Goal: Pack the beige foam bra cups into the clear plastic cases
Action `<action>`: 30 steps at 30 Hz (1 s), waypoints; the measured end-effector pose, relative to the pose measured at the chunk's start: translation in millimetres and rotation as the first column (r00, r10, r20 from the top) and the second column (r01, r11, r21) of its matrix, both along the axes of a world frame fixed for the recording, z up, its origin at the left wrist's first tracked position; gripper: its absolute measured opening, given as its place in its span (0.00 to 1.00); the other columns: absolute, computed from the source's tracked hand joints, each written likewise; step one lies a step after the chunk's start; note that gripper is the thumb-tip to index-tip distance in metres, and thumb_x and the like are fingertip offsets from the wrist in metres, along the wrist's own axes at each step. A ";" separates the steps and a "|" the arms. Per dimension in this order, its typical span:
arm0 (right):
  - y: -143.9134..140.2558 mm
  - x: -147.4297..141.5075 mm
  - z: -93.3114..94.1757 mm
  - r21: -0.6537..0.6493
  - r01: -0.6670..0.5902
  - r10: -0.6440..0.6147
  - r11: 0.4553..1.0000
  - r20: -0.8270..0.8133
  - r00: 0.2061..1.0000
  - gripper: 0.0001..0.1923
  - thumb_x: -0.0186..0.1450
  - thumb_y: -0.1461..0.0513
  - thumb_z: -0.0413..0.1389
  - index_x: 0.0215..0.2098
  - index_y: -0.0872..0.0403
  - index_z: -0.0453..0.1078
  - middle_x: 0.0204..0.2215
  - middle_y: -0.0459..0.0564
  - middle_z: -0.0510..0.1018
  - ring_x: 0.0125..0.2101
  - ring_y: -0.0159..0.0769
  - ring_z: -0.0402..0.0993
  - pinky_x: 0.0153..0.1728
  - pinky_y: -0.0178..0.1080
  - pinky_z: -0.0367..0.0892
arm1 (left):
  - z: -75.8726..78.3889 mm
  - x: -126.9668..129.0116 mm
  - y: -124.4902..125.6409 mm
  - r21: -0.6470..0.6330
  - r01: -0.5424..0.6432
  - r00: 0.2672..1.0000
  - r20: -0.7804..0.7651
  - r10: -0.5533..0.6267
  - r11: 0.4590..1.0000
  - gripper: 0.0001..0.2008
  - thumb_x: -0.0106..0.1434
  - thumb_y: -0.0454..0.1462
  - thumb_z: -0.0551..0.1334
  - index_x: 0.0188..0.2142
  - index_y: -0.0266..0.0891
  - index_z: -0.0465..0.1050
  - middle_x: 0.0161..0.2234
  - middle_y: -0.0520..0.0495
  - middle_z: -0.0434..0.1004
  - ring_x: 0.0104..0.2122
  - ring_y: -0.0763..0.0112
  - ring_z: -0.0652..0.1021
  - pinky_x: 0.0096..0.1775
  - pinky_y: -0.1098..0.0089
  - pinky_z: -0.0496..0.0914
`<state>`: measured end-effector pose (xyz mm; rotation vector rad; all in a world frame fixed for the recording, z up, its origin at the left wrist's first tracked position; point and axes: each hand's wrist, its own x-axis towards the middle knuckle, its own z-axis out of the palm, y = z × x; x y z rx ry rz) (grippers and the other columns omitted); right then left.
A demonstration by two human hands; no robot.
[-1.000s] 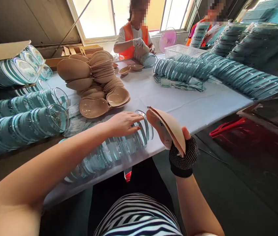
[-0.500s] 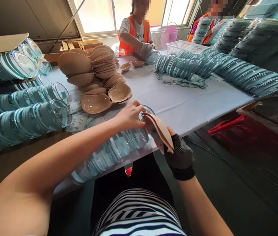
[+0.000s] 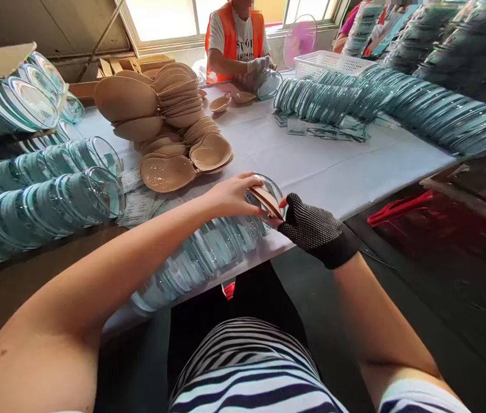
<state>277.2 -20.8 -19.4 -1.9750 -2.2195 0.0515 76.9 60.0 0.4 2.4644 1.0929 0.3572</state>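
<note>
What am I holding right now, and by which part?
A folded beige cup: your gloved right hand pinches its near right end, while your left hand seems to hold its left side.

Mid-frame, the bare left hand (image 3: 240, 195) curls fingers and thumb about some folded tan cups (image 3: 265, 199), and the dark-gloved right hand (image 3: 311, 226) pinches their lower right end. A clear round rim (image 3: 273, 184) shows just behind them. Left of there, partly beneath the outstretched left forearm (image 3: 152, 246), I see a row of clear cases (image 3: 208, 249) along the edge of the white table (image 3: 294, 160). A heap of tan cups (image 3: 167, 172) rises upper left of centre; an orange-vested co-worker (image 3: 236, 46) is at the top, and a white basket (image 3: 333, 64) sits upper right.
</note>
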 end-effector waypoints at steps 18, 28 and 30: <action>-12.8 2.4 -33.9 0.147 0.008 0.024 0.989 -0.217 0.976 0.08 0.66 0.60 0.53 0.37 0.53 0.73 0.36 0.49 0.82 0.34 0.37 0.79 0.30 0.34 0.63 | 6.5 2.4 -0.8 0.002 0.023 1.000 -0.017 -0.023 1.000 0.25 0.51 0.49 0.69 0.46 0.43 0.71 0.60 0.42 0.67 0.59 0.53 0.69 0.55 0.58 0.66; -7.0 -18.6 -72.6 0.157 0.087 0.015 0.984 -0.558 0.830 0.06 0.64 0.65 0.53 0.35 0.54 0.72 0.31 0.48 0.82 0.30 0.34 0.79 0.35 0.33 0.70 | 10.0 -1.0 0.5 -0.101 0.002 0.997 0.071 0.005 0.995 0.16 0.51 0.46 0.71 0.38 0.42 0.78 0.59 0.41 0.70 0.60 0.58 0.69 0.59 0.60 0.62; -8.3 -10.5 -61.0 0.089 0.005 0.038 0.996 -0.469 0.882 0.05 0.64 0.64 0.53 0.36 0.54 0.72 0.33 0.49 0.82 0.33 0.37 0.79 0.36 0.35 0.70 | 9.1 -3.0 3.9 -0.084 0.005 0.998 0.061 0.000 0.996 0.15 0.53 0.47 0.70 0.36 0.42 0.78 0.60 0.43 0.69 0.58 0.58 0.71 0.59 0.60 0.63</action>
